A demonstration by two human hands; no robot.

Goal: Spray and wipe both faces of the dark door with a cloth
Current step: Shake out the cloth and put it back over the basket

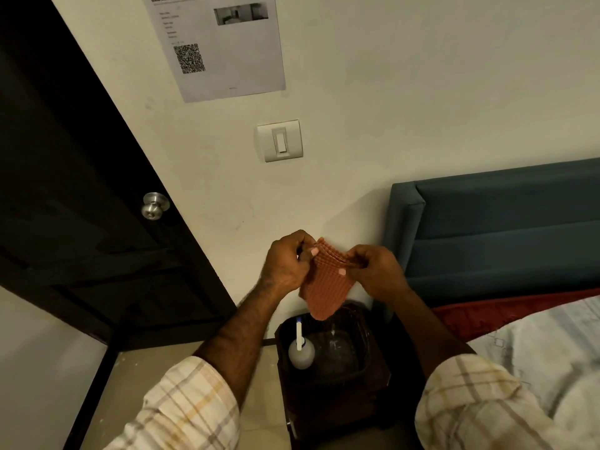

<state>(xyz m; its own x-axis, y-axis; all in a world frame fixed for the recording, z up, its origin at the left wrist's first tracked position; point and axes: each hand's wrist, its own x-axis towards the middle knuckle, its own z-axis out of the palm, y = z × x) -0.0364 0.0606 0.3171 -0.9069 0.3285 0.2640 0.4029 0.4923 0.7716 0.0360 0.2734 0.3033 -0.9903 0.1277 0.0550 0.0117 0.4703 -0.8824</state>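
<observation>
Dim, warm indoor lighting throughout. Wide-angle distortion bends the door [65,190] edge. Slight softness overall; printed notice [214,43] text illegible.

- A white printed paper sheet [216,47] was taped to the cream wall [389,76], just right of the dark door.
- Its bold heading in the top left corner was too blurred to read with any certainty.
- Below the heading ran a column of short grey lines, all too small to make out.
- A black square QR code [189,58] stood lower on the sheet, under those lines.
- A small printed photograph [241,13] sat in the sheet's upper right part, with no legible caption.
- Nothing else carried readable text, brand or number.
</observation>
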